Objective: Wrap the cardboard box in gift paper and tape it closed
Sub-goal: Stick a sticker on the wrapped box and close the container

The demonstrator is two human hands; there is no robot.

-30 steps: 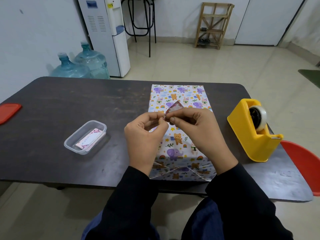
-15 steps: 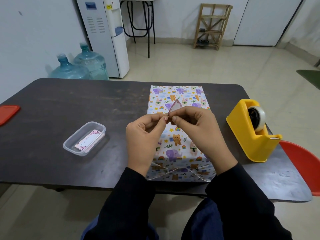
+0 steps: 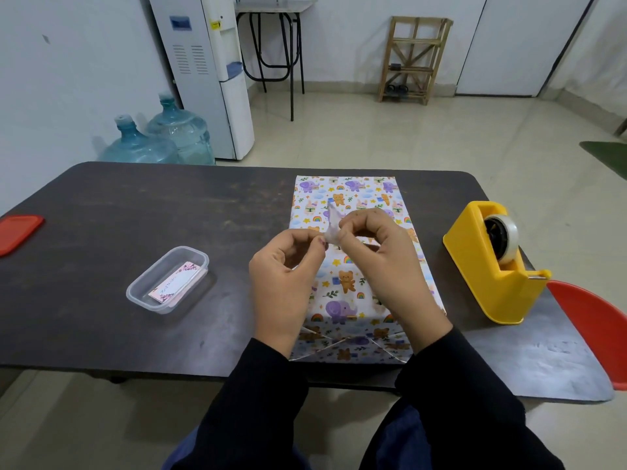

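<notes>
**Operator:** What have I got hold of?

**Notes:** Your left hand (image 3: 285, 276) and right hand (image 3: 380, 262) meet fingertip to fingertip. Both pinch one small pale slip (image 3: 331, 222), and your other fingers are curled loosely. Tape or sticker backing: cannot tell.

**Operator:** How will it handle?

**Notes:** It looks thin and limp, and is probably tacky on one face. Keep to a corner or an edge so it doesn't fold onto itself.

**Operator:** And the box?

**Notes:** The box (image 3: 342, 300) lies flat on the dark table (image 3: 169, 205), directly under your hands. It is fully covered in animal-print paper. The near end is folded into triangular flaps. Whether tape holds them, cannot tell.

**Operator:** Where do I grip it?

**Notes:** By the long sides, with flat palms. It is likely stiff underneath and fairly light. The paper looks slick and would tear at the corners, so don't lift by the flaps.

**Operator:** Anything else around?

**Notes:** A yellow tape dispenser (image 3: 488, 266) sits to your right, near the box. A clear tub (image 3: 144, 279) holding a card (image 3: 173, 283) is on your left. A red lid (image 3: 18, 232) is at the far left edge.
</notes>
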